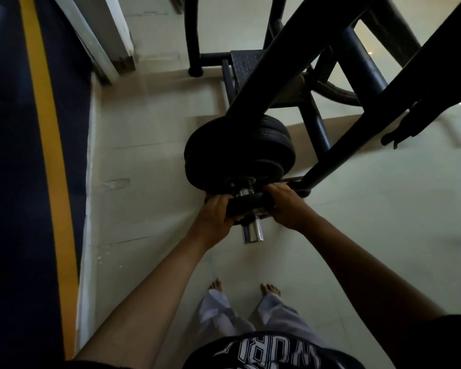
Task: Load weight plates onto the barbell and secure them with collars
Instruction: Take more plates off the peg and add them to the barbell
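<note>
1. Along the left edge of the floor (149, 161) runs a dark mat (8, 155) with a yellow stripe; nothing there matters to the move.
2. My left hand (215, 217) is closed round the left rim of a small weight plate (248, 203), fingers curled over its top edge.
3. That plate is threaded on the barbell sleeve (252, 233), whose chrome end pokes out toward me below the plate, just clear of my hands.
4. The sleeve's long axis points away from me and up the frame, into the stack of loaded plates (237, 153) just beyond. A short run of bare chrome shows between the small plate and the stack, so they sit near but apart.
5. My right hand (288, 206) grips the plate's right rim the same way, closed on it. Both hands are level, neither nearer.
6. I judge the next push goes straight along the sleeve, away from my body, until the plate meets the stack. I see no collar.
7. To the right stands the dark rack frame (330, 155).
</note>
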Demonstrator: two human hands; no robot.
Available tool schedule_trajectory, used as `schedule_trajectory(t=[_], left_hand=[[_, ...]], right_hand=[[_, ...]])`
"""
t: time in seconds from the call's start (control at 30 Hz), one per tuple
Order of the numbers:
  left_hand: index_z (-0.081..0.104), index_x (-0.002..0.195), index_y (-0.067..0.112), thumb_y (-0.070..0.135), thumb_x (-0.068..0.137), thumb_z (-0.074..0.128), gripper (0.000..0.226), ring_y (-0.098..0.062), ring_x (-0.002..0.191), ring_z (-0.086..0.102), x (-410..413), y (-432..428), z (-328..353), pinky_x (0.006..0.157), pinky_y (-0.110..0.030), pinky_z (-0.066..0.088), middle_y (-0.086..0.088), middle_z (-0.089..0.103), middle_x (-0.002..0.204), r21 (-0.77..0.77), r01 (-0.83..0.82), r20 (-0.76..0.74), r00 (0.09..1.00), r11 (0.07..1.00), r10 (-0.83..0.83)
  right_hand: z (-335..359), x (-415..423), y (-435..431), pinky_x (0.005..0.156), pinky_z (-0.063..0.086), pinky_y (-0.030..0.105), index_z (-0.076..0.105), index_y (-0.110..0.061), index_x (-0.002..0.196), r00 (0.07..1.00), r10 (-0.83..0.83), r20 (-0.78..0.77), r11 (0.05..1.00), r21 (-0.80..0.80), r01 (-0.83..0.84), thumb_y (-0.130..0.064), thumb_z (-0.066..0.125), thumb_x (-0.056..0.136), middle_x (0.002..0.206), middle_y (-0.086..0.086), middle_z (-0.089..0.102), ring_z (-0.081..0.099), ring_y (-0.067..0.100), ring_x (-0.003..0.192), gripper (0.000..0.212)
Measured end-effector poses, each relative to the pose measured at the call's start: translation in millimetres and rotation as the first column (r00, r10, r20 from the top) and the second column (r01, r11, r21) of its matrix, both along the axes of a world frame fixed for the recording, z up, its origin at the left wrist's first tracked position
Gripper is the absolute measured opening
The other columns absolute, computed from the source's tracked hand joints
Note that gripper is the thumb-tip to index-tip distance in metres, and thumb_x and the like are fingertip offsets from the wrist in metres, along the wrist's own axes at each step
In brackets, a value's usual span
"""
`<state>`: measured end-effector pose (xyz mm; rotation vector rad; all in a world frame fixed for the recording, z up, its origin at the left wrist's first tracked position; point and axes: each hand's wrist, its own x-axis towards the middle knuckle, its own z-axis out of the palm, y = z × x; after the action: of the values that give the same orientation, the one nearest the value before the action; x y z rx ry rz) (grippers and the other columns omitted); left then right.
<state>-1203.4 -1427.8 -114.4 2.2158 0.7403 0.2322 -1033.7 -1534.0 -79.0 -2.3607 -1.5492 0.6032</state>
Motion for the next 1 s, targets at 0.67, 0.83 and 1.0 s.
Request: schedule_trajectory(t=[0.67,0.83,1.0], left_hand=[[0.055,0.110,0.006,0.049,0.074,0.048,0.056,-0.021,0.094,0.052,29,-180,96,0.081,-0.033,0.042,-0.008,0.055,0.100,0.105,0.157,0.214,0.961,0.982,-0.177],[0.056,0.108,0.003,0.033,0.075,0.056,0.044,-0.025,0.094,0.054,78,-265,152,0.079,-0.024,0.036,-0.013,0.057,0.100,0.187,0.160,0.345,0.913,0.969,-0.217],[0.055,0.110,0.010,0.025,0.074,0.060,0.039,-0.016,0.094,0.053,124,-339,218,0.078,-0.020,0.038,0.002,0.054,0.099,0.258,0.166,0.484,0.830,0.952,-0.276]], right_hand=[[78,-4,-226,0.096,0.038,0.037,0.046,-0.013,0.125,0.965,-0.209,-0.160,0.938,0.245,0.244,-0.017,0.069,0.077,0.125,0.013,0.049,0.043,0.029,0.117,0.053],[131,36,-322,0.082,0.039,0.030,0.051,-0.008,0.120,0.979,-0.197,-0.048,0.858,0.475,0.196,-0.024,0.066,0.071,0.111,0.014,0.055,0.050,0.026,0.103,0.053],[196,78,-400,0.084,0.043,0.033,0.049,-0.010,0.121,0.977,-0.204,0.055,0.801,0.583,0.135,-0.025,0.067,0.070,0.113,0.015,0.056,0.051,0.025,0.104,0.056]])
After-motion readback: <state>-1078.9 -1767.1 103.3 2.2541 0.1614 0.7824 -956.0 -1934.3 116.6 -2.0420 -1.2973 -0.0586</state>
